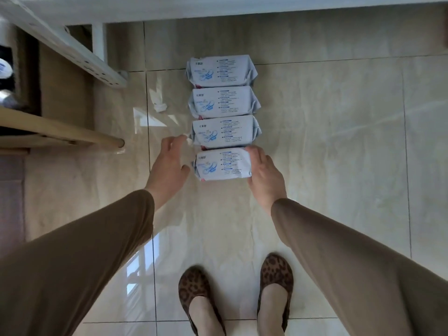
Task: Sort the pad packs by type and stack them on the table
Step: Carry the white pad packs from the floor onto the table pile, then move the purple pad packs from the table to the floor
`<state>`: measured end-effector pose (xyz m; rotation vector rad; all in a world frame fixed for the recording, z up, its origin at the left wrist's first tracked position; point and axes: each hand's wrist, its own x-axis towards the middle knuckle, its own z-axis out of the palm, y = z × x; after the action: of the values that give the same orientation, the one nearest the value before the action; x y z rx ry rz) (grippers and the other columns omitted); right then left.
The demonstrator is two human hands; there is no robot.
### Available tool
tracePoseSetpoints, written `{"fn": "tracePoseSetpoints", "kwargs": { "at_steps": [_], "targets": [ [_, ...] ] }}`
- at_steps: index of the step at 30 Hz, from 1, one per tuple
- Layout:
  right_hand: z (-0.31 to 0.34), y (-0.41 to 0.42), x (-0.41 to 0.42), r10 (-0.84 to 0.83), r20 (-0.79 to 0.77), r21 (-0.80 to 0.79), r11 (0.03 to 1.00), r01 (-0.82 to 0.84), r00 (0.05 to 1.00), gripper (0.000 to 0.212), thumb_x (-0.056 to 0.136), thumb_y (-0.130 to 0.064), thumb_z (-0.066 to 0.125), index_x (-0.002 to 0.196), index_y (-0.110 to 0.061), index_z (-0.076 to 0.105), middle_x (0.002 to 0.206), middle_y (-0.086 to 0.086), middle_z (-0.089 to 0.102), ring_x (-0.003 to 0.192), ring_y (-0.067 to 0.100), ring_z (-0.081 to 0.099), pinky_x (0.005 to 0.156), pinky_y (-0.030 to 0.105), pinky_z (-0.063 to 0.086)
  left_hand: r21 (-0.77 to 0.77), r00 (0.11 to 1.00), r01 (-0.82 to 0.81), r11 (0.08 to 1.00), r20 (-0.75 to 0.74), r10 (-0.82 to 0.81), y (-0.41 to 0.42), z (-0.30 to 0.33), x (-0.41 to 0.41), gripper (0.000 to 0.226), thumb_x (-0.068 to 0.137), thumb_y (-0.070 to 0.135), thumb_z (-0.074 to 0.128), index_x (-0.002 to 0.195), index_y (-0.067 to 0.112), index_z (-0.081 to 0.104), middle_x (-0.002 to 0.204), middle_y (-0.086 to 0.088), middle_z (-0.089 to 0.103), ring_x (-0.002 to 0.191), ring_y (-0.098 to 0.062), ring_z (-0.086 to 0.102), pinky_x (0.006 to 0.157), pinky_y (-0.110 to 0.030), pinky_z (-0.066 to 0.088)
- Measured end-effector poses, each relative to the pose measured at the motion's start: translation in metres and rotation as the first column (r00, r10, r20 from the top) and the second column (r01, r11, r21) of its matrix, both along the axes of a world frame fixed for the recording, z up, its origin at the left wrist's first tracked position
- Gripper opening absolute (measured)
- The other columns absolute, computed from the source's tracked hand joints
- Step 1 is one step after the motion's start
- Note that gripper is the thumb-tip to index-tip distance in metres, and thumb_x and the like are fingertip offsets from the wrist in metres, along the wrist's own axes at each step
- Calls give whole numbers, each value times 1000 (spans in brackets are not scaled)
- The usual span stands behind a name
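Several light-blue pad packs of the same look lie in a straight column on the glossy tiled floor. The nearest pack (pixel 221 164) has my right hand (pixel 263 175) wrapped on its right end, fingers on top and thumb at the near edge. My left hand (pixel 169 163) hovers just left of that pack, fingers spread, a small gap from it and empty. Beyond it lie a second pack (pixel 225 131), a third pack (pixel 223 102) and the farthest pack (pixel 220 72).
A wooden shelf edge (pixel 72 135) and a white perforated rail (pixel 80 57) jut in at the left. A white surface edge (pixel 242 7) runs across the top. A small white scrap (pixel 160 107) lies on the floor. My feet in leopard-print shoes (pixel 275 277) stand below.
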<state>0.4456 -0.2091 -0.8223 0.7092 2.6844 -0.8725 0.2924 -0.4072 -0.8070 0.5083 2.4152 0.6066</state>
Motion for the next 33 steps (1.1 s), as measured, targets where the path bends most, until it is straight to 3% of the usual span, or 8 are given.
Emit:
{"fn": "tracePoseSetpoints", "kwargs": {
  "at_steps": [3,8,12,16,20,25,29,33],
  "targets": [
    [19,0,0,-33,68,75,997,27,997,84,74,10,58,148,-20,32,146,0,36,113,25,48,68,33,53,-14,1000,12,1000,-3,-12,-10,17,16,72,84,3,62,146,24,32,142,-1,31,111,-23,53,96,-41,49],
    [108,9,20,-9,80,35,999,7,997,84,75,1,67,147,-22,32,152,1,27,117,27,46,82,37,52,-70,999,37,997,-8,-38,-6,90,41,66,86,6,61,147,12,37,143,-8,41,130,-28,42,107,-38,40],
    [217,23,37,-47,56,-7,999,47,997,78,81,-6,70,147,-20,30,148,2,30,122,28,47,94,41,50,-65,989,126,990,-63,-130,12,194,56,62,83,6,63,142,9,43,137,-13,49,125,-33,45,102,-38,39],
    [344,42,49,-60,25,-7,998,60,998,74,86,-11,65,150,-18,29,149,6,34,129,28,45,95,37,46,-112,947,269,957,-149,-283,32,311,66,62,82,15,66,141,8,45,136,-13,50,119,-34,44,101,-41,38],
    [477,56,62,-113,-48,19,993,114,992,68,89,-18,66,149,-16,34,147,8,40,130,28,46,98,38,44,-100,914,317,943,-235,-332,52,433,77,66,83,27,68,143,13,43,142,-9,47,128,-31,41,106,-44,40],
    [627,76,78,-144,-174,130,977,167,974,63,88,-23,68,144,-16,41,141,9,47,127,31,48,98,40,43,-13,860,387,922,-356,-366,88,582,91,64,83,29,69,140,13,47,147,-7,44,138,-29,33,114,-39,30],
    [714,110,85,-159,-280,157,965,208,947,60,90,-27,67,143,-18,42,141,6,49,126,26,47,98,37,42,36,812,429,903,-453,-368,132,669,93,63,83,31,69,139,14,48,149,-6,42,140,-29,31,113,-39,30],
    [762,159,91,-140,-339,197,956,216,930,54,89,-28,68,137,-18,46,133,6,54,122,27,50,97,38,42,76,785,450,890,-508,-354,186,724,91,65,86,34,68,143,15,45,150,-6,39,141,-28,28,115,-36,23]
  ]
}}
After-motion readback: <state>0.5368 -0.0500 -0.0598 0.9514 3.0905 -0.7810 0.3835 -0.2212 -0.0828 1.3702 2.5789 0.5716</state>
